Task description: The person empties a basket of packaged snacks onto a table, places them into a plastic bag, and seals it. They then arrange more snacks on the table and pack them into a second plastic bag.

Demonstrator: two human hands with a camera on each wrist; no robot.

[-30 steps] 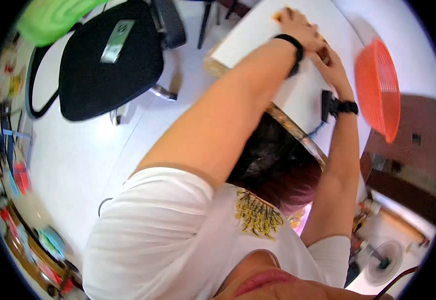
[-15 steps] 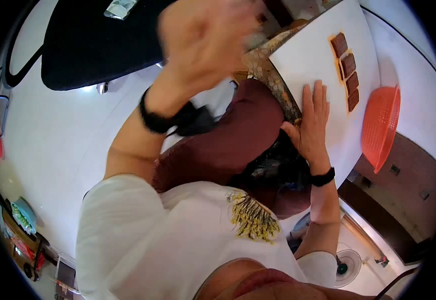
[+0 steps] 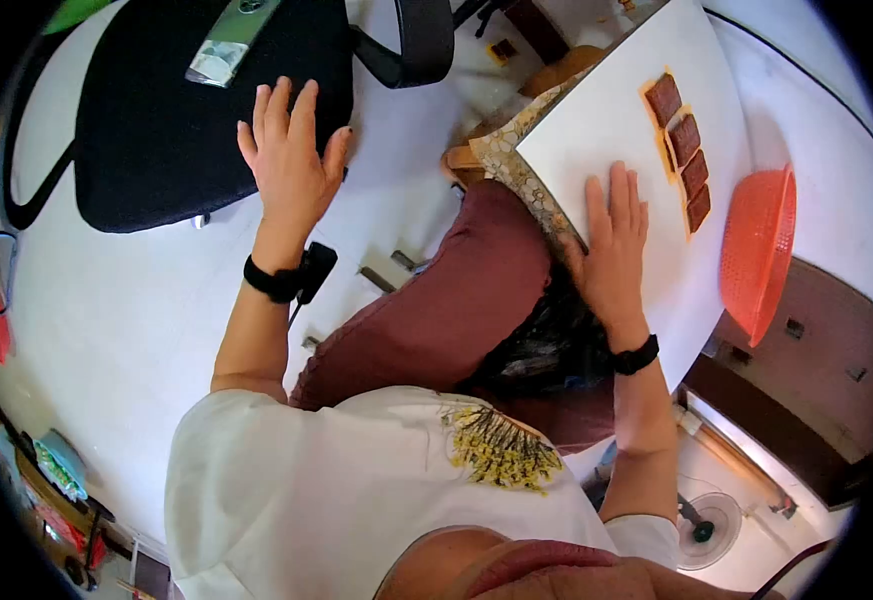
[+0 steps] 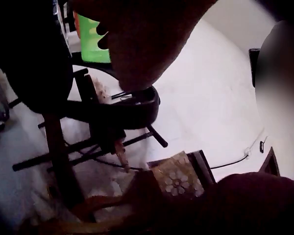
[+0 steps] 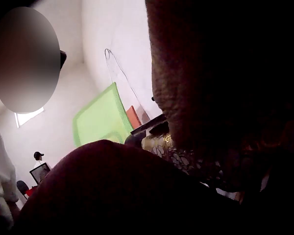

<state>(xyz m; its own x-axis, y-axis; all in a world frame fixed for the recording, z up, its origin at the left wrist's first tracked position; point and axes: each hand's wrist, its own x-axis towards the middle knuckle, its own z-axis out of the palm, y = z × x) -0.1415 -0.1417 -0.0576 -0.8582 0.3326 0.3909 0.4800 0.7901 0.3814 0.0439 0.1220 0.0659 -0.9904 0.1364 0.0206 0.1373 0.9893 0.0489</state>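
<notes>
My left hand [image 3: 294, 165] hovers at the right side of a black chair seat [image 3: 176, 150], palm down with fingers spread, holding nothing. Just beyond its fingertips a shiny silver-green packet [image 3: 228, 45] lies on the seat. My right hand [image 3: 611, 255] rests flat on the white tabletop [image 3: 576, 130] by its near edge, fingers straight. Past those fingers, several brown rectangular pieces [image 3: 684, 140] with orange edges sit in a row. Dark, close shapes fill much of both wrist views; part of a hand [image 4: 142, 44] shows at the top of the left one.
An orange plastic basket [image 3: 756, 250] stands at the table's right side. Patterned cloth [image 3: 526, 130] borders the table's near left edge. Below it are my maroon trouser leg [image 3: 446, 290] and a black plastic bag [image 3: 546, 345]. A fan [image 3: 708, 528] stands lower right.
Both hands were together over the brown pieces a second ago. The left has swung left to the chair; the right has drawn back toward the table's near edge, uncovering the row.
</notes>
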